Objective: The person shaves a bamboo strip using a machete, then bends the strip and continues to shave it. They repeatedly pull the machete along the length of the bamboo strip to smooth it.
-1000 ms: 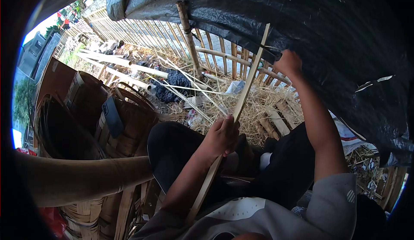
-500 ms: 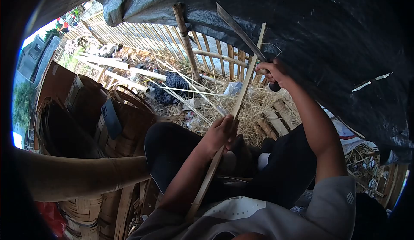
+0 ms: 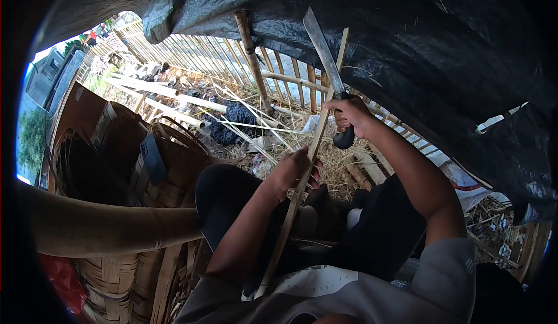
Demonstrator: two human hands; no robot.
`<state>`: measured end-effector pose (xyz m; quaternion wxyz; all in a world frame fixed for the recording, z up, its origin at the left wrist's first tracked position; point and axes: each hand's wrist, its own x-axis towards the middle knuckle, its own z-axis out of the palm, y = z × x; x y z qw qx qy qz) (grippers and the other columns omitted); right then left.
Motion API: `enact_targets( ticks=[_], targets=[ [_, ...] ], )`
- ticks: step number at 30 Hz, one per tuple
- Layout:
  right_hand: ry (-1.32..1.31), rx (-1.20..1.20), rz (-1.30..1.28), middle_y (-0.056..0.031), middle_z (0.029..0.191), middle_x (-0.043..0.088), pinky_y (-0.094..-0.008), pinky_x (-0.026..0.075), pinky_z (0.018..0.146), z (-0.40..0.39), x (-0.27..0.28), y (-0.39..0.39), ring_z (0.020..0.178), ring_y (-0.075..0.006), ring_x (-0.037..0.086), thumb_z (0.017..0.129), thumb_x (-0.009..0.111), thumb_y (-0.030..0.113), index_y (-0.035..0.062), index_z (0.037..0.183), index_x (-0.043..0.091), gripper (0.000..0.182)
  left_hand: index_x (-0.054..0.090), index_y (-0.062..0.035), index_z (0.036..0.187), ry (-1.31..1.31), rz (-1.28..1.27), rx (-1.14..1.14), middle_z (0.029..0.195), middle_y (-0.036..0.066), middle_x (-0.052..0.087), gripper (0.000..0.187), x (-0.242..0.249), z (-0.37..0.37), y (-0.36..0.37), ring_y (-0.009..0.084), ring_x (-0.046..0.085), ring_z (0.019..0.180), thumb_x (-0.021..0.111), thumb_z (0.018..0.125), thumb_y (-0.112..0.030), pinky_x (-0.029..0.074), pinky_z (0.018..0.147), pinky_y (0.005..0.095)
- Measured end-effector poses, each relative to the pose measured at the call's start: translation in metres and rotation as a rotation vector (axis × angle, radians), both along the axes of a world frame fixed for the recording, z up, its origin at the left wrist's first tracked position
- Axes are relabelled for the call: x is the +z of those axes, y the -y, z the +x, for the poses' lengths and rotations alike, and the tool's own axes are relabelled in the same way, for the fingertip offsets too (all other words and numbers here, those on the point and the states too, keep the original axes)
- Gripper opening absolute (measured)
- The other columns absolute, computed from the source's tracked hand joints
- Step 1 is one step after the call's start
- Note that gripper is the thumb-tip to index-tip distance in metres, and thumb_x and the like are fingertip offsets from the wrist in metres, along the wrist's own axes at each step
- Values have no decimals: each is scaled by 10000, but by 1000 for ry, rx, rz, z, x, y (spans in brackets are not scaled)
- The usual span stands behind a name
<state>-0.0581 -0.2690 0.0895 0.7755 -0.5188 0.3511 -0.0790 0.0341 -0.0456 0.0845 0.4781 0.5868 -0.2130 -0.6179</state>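
Observation:
A long pale bamboo strip [image 3: 297, 196] runs slantwise from my lap up toward the black sheet. Around its middle, my left hand [image 3: 295, 171] is closed on it, with some fingers behind the strip. Higher up, my right hand [image 3: 350, 116] is wrapped round the black handle of a long knife [image 3: 324, 45]. The blade points up and slightly left, its upper part left of the strip's upper end. The fingers of my right hand are against or very near the strip; exact contact is unclear.
Woven baskets [image 3: 119, 283] stand at the left, with a phone [image 3: 152, 159] on one. A thick bamboo pole [image 3: 110, 228] crosses at lower left. Straw [image 3: 343, 158] covers the ground ahead, before a bamboo fence [image 3: 197, 53]. A black sheet [image 3: 442, 62] hangs above and right.
My right hand has moved down and left with the knife, whose blade is now more upright. My left hand and the strip's upper end have shifted slightly left.

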Motion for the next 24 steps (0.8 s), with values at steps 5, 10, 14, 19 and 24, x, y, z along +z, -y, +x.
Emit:
enact_targets(
  ticks=[5,10,14,19,24],
  targets=[
    [14,136,-332,40,524,455,-271,304,382,-11,16,-11,368,-74,389,823,769,195,102,669,520,307,478,-110,764,-130,-49,120,616,14,461,494,-10,-2,12,154,481,465,272,1077,-433,397,415,283],
    [-36,171,-1335,-51,565,538,-379,460,509,-18,0,20,473,-206,557,637,814,199,18,709,608,283,399,-150,709,-125,-57,181,556,-39,329,465,-3,-13,8,100,302,374,358,1068,-443,273,338,266],
    [-334,170,-1599,-135,737,696,-428,557,711,-20,17,11,712,-336,694,608,742,210,107,876,748,287,458,-106,736,-18,-54,211,552,-27,377,490,-4,-14,3,89,341,371,379,1061,-463,300,342,254],
    [-735,-149,-1516,-161,933,728,-415,570,829,-16,22,67,925,-336,704,658,688,227,94,964,747,339,497,-79,765,-39,21,214,562,-24,422,488,2,-23,-13,80,365,370,387,1061,-450,304,325,250],
    [-933,-136,-1366,-177,1053,708,-419,546,899,-38,9,102,992,-354,677,670,665,225,42,1032,722,410,501,-83,790,-65,17,175,577,-4,446,462,-2,-29,-12,105,407,369,417,1046,-459,324,316,248]
  ],
)
